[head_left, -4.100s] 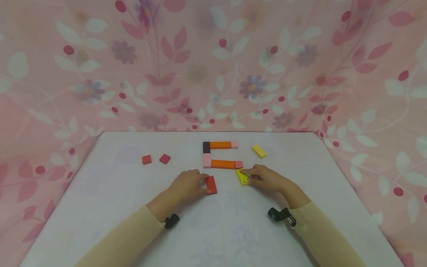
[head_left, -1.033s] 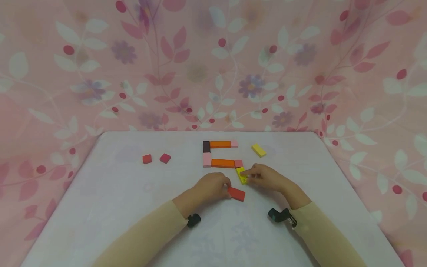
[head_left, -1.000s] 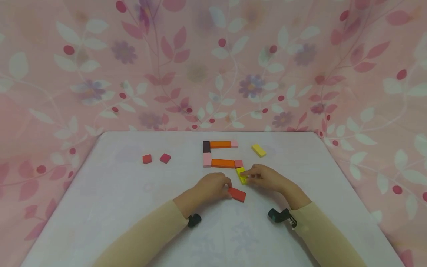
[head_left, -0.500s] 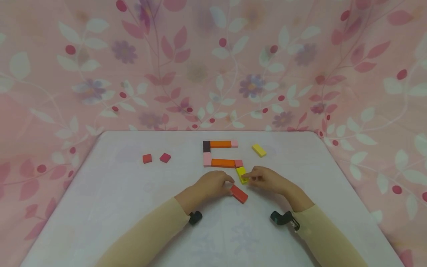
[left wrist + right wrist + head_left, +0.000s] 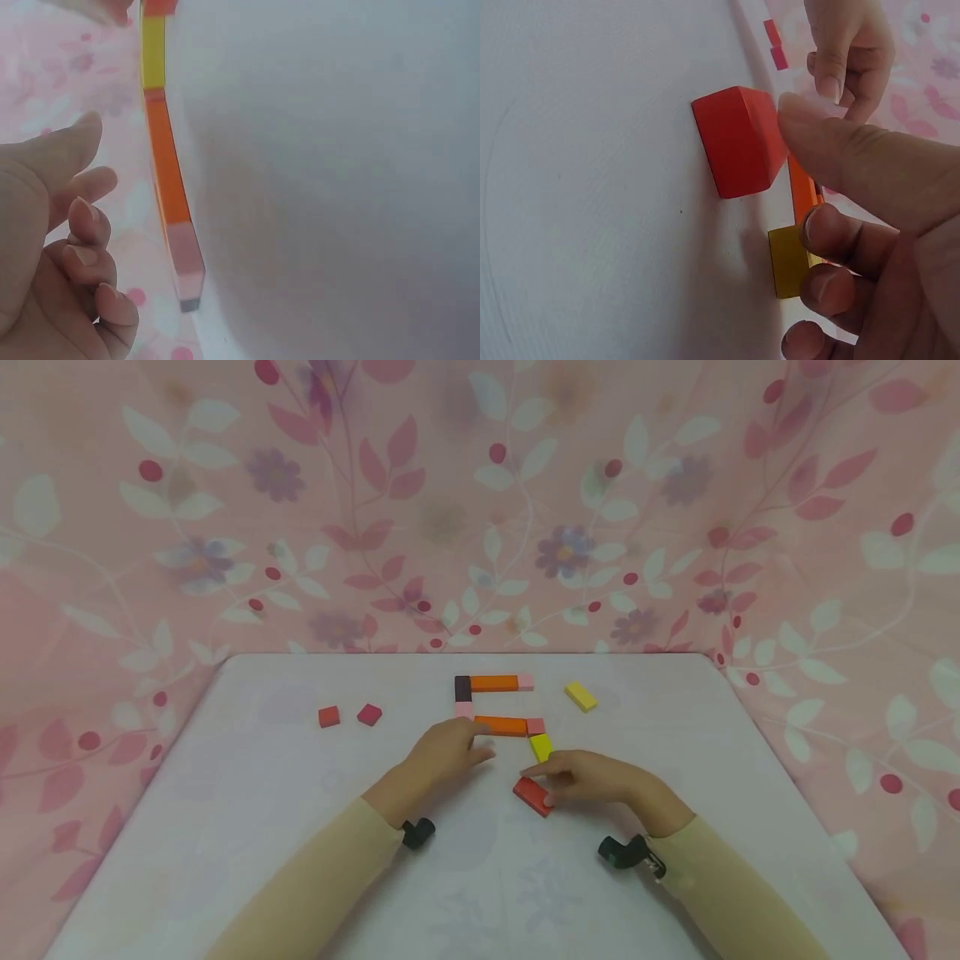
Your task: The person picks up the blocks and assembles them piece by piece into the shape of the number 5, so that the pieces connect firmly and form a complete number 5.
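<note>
In the head view my right hand (image 5: 588, 777) is at a red block (image 5: 531, 796), thumb on its near right end and index finger along its far edge. The right wrist view shows the thumb tip against the red block (image 5: 742, 142); the other fingers are curled beside the yellow block (image 5: 786, 262). My left hand (image 5: 441, 752) holds nothing, thumb and index finger apart, just in front of the lower orange block (image 5: 501, 727) and partly covering a pink block (image 5: 463, 708). A yellow block (image 5: 540, 747) touches the small pink block (image 5: 535, 726), its near end hidden by the right hand.
A dark block (image 5: 462, 688), an upper orange block (image 5: 493, 683) and a pink piece (image 5: 526, 682) continue the row of blocks. A loose yellow block (image 5: 581, 697) lies at right; a red cube (image 5: 328, 717) and a crimson cube (image 5: 369, 715) lie at left on the white table (image 5: 247, 827).
My left hand has let go of the red block and moved back to the left. My right hand has left the yellow block and come nearer, onto the red block, which was earlier brought rightward.
</note>
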Motion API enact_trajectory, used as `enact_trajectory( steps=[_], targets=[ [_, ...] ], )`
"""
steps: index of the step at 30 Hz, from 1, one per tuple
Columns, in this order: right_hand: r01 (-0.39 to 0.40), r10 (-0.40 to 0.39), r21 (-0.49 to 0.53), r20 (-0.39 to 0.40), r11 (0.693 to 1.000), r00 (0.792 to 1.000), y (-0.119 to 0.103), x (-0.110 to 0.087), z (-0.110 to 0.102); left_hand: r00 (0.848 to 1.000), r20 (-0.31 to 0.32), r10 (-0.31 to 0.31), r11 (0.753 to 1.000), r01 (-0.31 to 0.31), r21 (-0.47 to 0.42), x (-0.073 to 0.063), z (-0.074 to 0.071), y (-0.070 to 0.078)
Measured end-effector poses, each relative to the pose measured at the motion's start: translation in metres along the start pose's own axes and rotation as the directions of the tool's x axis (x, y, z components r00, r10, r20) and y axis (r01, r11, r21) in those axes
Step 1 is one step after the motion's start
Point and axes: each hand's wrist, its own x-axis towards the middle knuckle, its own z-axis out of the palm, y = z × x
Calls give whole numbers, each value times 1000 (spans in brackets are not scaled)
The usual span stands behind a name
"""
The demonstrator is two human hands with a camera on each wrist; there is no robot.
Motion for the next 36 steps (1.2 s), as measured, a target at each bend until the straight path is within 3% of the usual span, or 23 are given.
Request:
enact_trajectory(
  steps=[10, 17, 21, 29, 36],
  targets=[
    [-41, 42, -23, 19, 999, 999, 1, 1, 4, 998, -61, -20, 1000, 19, -20, 0, -1, -15],
    [-85, 84, -53, -14, 995, 996, 3, -3, 4, 989, -102, -106, 994, 101, -52, 2, -3, -23],
    [-98, 96, -55, -38, 994, 995, 3, -6, 3, 984, -124, -130, 991, 129, -20, 6, -4, -29],
    [-114, 109, -59, -77, 992, 991, 4, -10, 4, 982, -103, -159, 987, 158, -18, 7, -8, -32],
    [-70, 61, -83, -117, 994, 991, 2, -15, 3, 982, -95, -162, 987, 162, -10, 9, -8, -34]
  ],
)
